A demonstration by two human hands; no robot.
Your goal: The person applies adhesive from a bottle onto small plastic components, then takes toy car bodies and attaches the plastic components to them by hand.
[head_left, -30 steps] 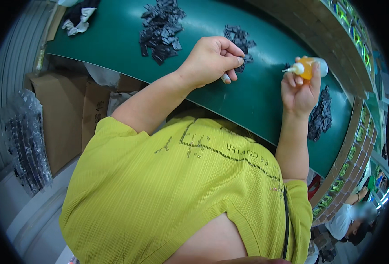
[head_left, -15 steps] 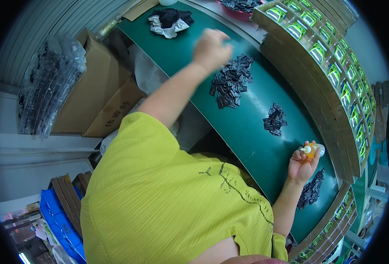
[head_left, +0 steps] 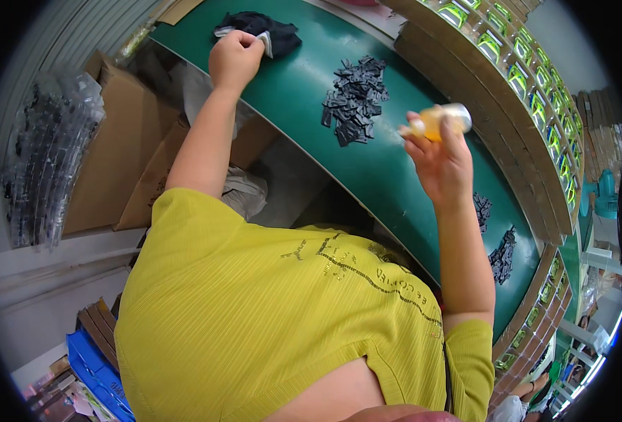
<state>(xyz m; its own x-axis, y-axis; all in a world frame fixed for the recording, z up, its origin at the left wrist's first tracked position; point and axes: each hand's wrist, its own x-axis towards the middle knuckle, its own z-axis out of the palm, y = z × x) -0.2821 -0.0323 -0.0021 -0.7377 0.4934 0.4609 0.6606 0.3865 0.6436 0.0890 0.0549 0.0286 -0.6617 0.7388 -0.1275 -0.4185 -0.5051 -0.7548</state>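
My left hand (head_left: 235, 62) is at a bundle of black and white cloth (head_left: 277, 34) on the far left of the green table. Its fingers are pinched on the cloth's white edge. In my right hand (head_left: 441, 165) is a small squeeze bottle (head_left: 434, 124) with amber liquid and a pale nozzle, tilted sideways above the table and blurred by motion. Between the hands lies a large heap of flat black pieces (head_left: 355, 98). A smaller heap of black pieces (head_left: 481, 211) is partly hidden behind my right forearm, and another small heap (head_left: 503, 259) lies closer to me.
Stacked cardboard trays (head_left: 490, 105) of green and clear items line the table's far right side. More trays (head_left: 529, 320) stand at the near right. Left of the green table (head_left: 290, 91) are a cardboard box (head_left: 124, 141), bagged dark parts (head_left: 50, 155) and a blue crate (head_left: 96, 369).
My left hand has moved left from above the big heap to the cloth and closed on it. My right hand has lifted the bottle up and leftward. The view has shifted slightly.
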